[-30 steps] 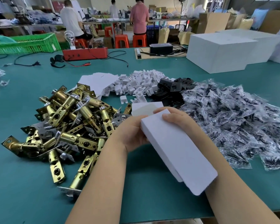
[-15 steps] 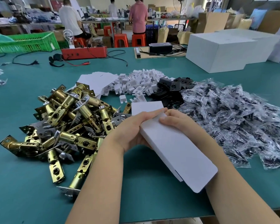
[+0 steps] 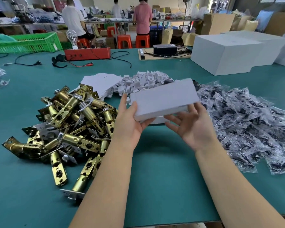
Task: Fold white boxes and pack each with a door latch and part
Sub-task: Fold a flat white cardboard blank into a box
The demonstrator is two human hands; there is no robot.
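Note:
A closed white box (image 3: 164,99), blurred, hangs crosswise above the green table (image 3: 163,170). My left hand (image 3: 128,129) grips its left end, thumb on the near face and fingers underneath. My right hand (image 3: 194,127) is palm-up with fingers spread, touching the box's lower right edge. To the left lies a pile of brass door latches (image 3: 69,116). On the right is a heap of small clear bags holding black parts (image 3: 247,119). Flat white box blanks (image 3: 100,81) lie behind the latches.
Small white plastic pieces (image 3: 148,79) are heaped behind the box. Large white cartons (image 3: 224,51) stand at the back right. A red device (image 3: 87,53) with cables and a green crate (image 3: 28,42) sit at the back left. People work at far benches.
The box has swung from pointing toward me to lying crosswise, and it is higher and farther away. My right hand has left the far end and now opens under the right edge.

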